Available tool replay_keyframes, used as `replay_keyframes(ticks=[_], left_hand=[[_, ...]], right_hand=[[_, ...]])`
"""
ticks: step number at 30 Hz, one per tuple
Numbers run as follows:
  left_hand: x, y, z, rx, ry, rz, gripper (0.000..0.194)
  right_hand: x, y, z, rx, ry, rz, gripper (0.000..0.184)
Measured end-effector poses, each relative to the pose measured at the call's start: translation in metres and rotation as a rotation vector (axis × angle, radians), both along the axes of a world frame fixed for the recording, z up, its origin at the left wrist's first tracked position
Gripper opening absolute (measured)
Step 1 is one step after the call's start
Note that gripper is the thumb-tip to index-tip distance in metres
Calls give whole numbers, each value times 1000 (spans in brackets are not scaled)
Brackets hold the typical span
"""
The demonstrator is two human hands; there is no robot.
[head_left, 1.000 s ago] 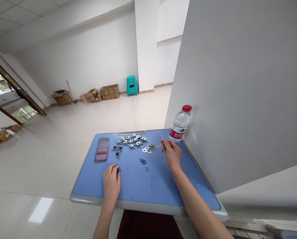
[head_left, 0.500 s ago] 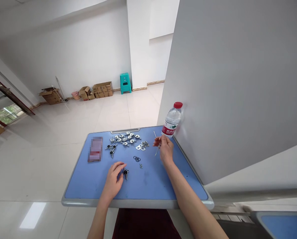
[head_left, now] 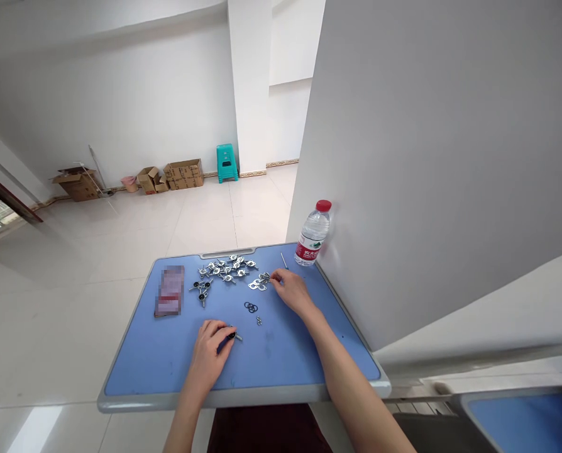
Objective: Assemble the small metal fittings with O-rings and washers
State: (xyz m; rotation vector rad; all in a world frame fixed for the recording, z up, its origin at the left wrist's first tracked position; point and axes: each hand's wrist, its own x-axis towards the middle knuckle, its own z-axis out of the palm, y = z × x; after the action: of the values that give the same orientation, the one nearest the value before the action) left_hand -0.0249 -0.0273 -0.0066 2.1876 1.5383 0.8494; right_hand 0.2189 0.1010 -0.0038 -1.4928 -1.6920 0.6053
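Note:
My left hand is closed on a small metal fitting with a black centre, low over the front part of the table. Thumb and fingertips pinch it from the side and partly cover it. My right hand reaches to a small pile of flat metal plates, its thumb and forefinger pinching one at the right edge. Behind that hand lies a thin screwdriver, partly hidden. Black rubber rings and tiny screws or nuts lie between my hands.
Several silvery metal fittings cluster at the table's back, with black-centred ones nearer. A blurred-out flat object lies left. A water bottle stands back right by the grey wall. The blue table has a raised grey rim.
My right hand has put down the screwdriver and moved left to the flat metal plates. My left hand has closed on the fitting and tilted it. The view has shifted slightly.

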Motion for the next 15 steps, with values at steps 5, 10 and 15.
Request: replay_keyframes(ticks=[5, 10, 15], left_hand=[[-1, 1, -7, 52, 13, 40, 23], [0, 0, -10, 45, 7, 72, 29], [1, 0, -8, 20, 4, 79, 33]], right_hand=[[-4, -4, -2, -6, -193, 75, 18], [-4, -4, -3, -11, -286, 73, 18], [-6, -3, -3, -1, -326, 85, 30]])
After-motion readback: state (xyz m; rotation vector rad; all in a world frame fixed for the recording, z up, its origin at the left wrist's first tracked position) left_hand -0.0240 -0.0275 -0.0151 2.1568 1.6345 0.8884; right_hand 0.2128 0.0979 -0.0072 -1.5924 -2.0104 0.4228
